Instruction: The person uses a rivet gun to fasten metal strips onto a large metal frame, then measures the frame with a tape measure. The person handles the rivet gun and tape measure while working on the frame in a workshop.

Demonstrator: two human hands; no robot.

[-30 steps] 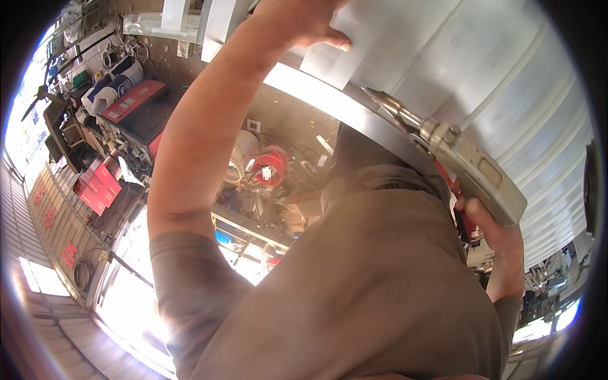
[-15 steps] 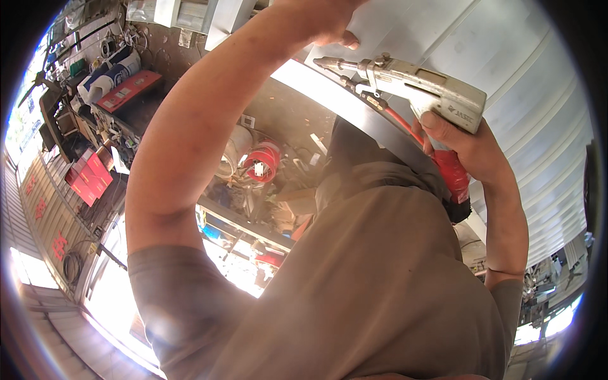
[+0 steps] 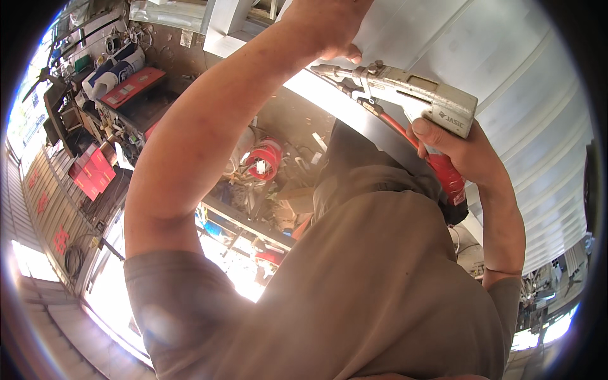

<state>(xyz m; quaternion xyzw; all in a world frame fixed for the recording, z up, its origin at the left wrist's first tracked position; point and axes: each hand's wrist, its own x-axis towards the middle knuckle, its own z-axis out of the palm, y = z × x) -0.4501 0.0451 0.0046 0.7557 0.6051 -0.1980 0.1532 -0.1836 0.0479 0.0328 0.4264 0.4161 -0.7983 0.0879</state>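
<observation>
Upper right: my right hand (image 3: 461, 147), clasped round a red-handled tool (image 3: 421, 92). Top centre: my left hand (image 3: 332, 26), grip unclear.

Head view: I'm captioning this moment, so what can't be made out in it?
Head view: the far part of the left grip, cut off by the top edge.
Head view: part of the red tool handle, covered by the right grip.
Head view: the metal panel's far end, cut off by the top edge.
Head view: clutter at lower right, too small to identify.
</observation>
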